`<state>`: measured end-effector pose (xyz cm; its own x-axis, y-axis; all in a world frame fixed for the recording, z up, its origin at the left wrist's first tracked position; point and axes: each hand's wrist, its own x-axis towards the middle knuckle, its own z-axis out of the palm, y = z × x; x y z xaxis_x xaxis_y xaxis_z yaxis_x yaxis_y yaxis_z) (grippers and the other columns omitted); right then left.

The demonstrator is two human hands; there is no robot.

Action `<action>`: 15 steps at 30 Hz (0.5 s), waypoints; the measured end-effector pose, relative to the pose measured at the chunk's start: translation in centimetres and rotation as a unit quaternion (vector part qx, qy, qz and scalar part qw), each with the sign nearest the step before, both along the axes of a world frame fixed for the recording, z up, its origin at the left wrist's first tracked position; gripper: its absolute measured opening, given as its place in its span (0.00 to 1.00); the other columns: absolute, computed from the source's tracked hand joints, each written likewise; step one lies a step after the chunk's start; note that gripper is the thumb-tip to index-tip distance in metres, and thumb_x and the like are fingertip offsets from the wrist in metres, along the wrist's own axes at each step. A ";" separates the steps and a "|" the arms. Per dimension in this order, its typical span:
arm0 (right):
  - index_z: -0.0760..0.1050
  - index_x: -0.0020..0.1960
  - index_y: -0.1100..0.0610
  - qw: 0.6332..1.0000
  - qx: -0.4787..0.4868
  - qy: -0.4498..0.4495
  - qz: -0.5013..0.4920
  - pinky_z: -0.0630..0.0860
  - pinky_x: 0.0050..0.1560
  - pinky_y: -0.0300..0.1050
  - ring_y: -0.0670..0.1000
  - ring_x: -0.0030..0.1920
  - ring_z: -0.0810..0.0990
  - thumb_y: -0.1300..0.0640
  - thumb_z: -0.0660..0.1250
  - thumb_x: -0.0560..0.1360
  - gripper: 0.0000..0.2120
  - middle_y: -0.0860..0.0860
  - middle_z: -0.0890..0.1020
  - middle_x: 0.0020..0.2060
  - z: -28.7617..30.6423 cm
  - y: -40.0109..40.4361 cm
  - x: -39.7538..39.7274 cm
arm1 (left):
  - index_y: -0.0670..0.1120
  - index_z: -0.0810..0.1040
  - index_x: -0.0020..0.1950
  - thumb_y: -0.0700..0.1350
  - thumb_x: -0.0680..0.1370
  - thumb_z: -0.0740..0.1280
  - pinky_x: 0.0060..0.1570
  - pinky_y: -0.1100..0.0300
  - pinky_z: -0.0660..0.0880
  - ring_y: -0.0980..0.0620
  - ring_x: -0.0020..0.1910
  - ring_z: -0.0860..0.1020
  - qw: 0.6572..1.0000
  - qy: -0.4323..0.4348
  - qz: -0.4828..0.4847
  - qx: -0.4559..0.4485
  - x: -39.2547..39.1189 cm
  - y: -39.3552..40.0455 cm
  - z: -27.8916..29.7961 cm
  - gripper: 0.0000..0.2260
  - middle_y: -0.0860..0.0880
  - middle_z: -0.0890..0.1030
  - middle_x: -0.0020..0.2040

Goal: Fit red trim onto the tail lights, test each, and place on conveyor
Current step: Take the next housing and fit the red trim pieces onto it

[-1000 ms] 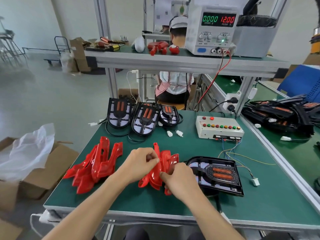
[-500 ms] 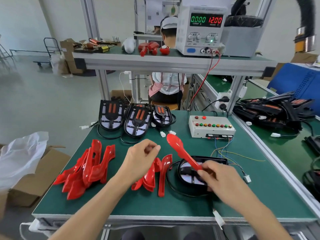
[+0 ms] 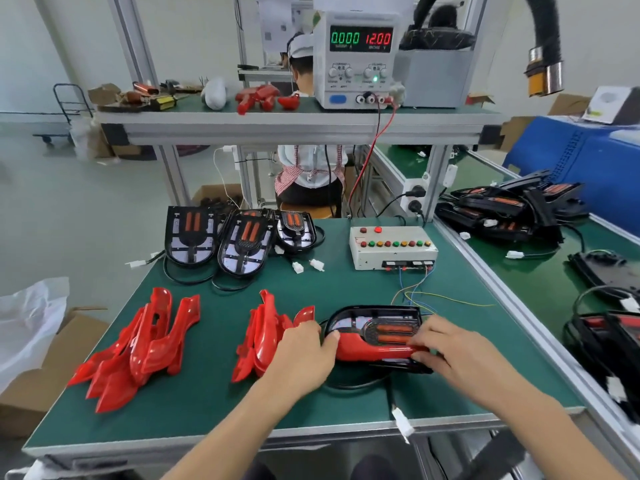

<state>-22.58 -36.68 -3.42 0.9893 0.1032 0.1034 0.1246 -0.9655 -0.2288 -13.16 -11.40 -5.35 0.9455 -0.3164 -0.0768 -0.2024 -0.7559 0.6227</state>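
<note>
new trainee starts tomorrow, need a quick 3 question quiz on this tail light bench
1. True or false: both hands are on the red trim that lies on the tail light.
2. How many bare tail lights wait at the back of the table? A) one B) three C) five
3. Fill in: the power supply on the shelf reads ____ in red digits.

Key
1. True: the left hand presses one end and the right hand holds the other.
2. B: three tail lights stand in a row.
3. 12.00
</note>
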 end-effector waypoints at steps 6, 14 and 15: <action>0.82 0.58 0.46 0.998 0.056 -0.019 -0.012 0.75 0.48 0.43 0.43 0.42 0.76 0.48 0.69 0.79 0.09 0.40 0.74 0.50 -1.5 -0.2 -0.5 | 0.46 0.71 0.47 0.56 0.82 0.62 0.40 0.57 0.83 0.50 0.31 0.85 0.989 0.119 0.047 -0.077 0.7 -1.4 0.5 0.13 0.42 0.85 0.41; 0.86 0.54 0.49 0.985 0.147 -0.063 -0.057 0.78 0.45 0.46 0.47 0.40 0.79 0.54 0.76 0.75 0.08 0.37 0.73 0.54 -3.7 -0.2 -1.9 | 0.41 0.73 0.57 0.61 0.80 0.65 0.37 0.66 0.80 0.50 0.42 0.86 0.949 0.238 0.098 -0.185 1.3 -2.3 -0.8 0.22 0.47 0.80 0.58; 0.86 0.54 0.50 0.983 0.156 -0.069 -0.066 0.78 0.44 0.47 0.49 0.40 0.79 0.55 0.76 0.74 0.08 0.38 0.74 0.53 -3.8 -0.1 -2.0 | 0.42 0.73 0.56 0.60 0.81 0.66 0.34 0.67 0.78 0.48 0.45 0.86 0.945 0.239 0.101 -0.200 1.2 -2.4 -0.8 0.21 0.47 0.79 0.58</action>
<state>-24.56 -36.75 -7.26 0.9664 -0.0832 0.2432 0.0534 -0.8605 -0.5066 -11.92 -13.77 -6.12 0.8775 -0.2269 -0.4225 0.2971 -0.4345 0.8503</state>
